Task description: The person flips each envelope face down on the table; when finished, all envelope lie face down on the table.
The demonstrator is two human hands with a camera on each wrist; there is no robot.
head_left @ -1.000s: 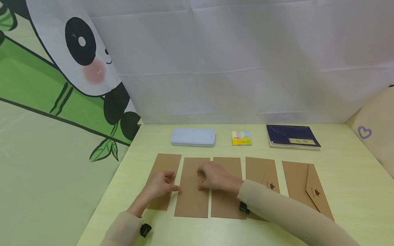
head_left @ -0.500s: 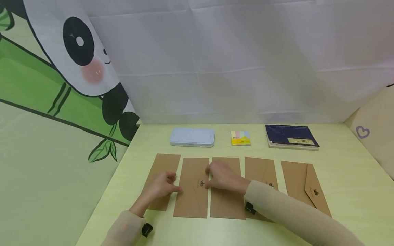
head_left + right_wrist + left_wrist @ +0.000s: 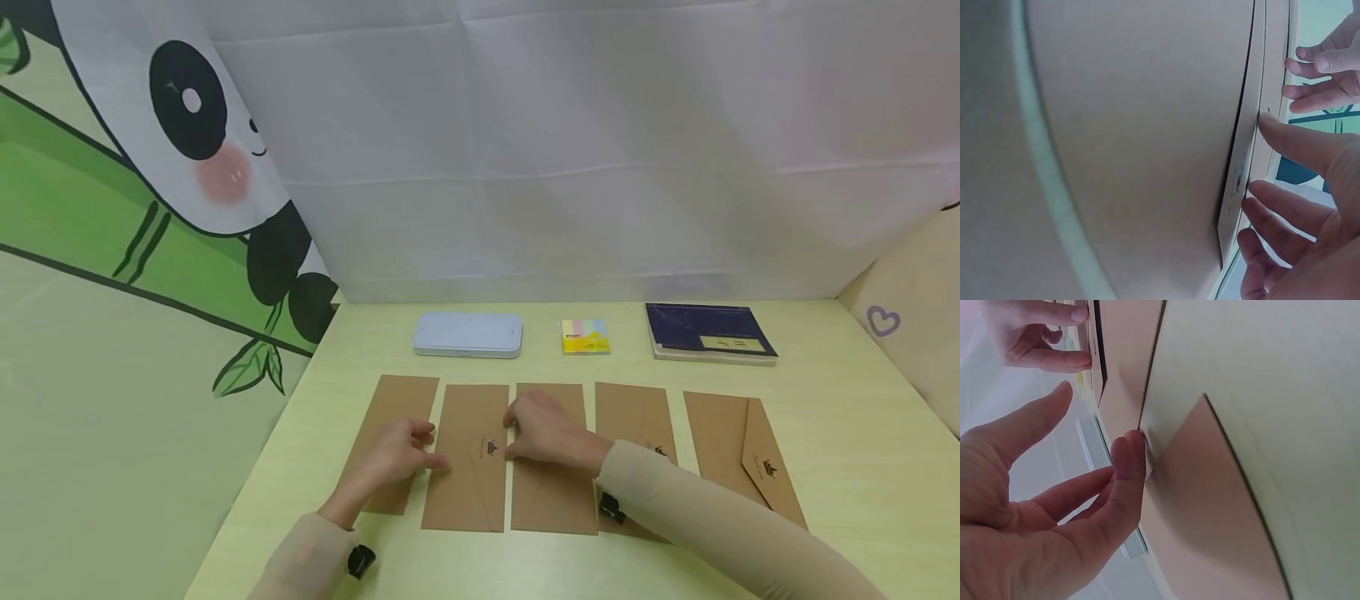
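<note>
Brown kraft envelopes lie in a row on the table. My left hand [image 3: 393,454] hovers over the right part of the leftmost envelope [image 3: 405,396], its thumb at the left edge of the second envelope [image 3: 459,492]. In the left wrist view, a bent finger of the left hand [image 3: 1041,531] meets an envelope's edge. My right hand [image 3: 547,429] lies over the third envelope [image 3: 553,508], thumb and fingertips at the second envelope's right edge, beside its crown print. The right wrist view has the right hand's [image 3: 1316,212] fingers spread along an envelope's edge. Neither hand grips anything.
Behind the row are a pale pencil case [image 3: 467,335], a pack of sticky notes [image 3: 585,337] and a dark blue book [image 3: 711,332]. Further right lie a fourth envelope [image 3: 633,408] and a fifth envelope [image 3: 716,433]. A white sheet [image 3: 525,167] hangs behind the table.
My right hand has slid right from the middle of the second envelope to its right edge, uncovering the crown print. My left hand has shifted slightly right, its thumb now over the edge.
</note>
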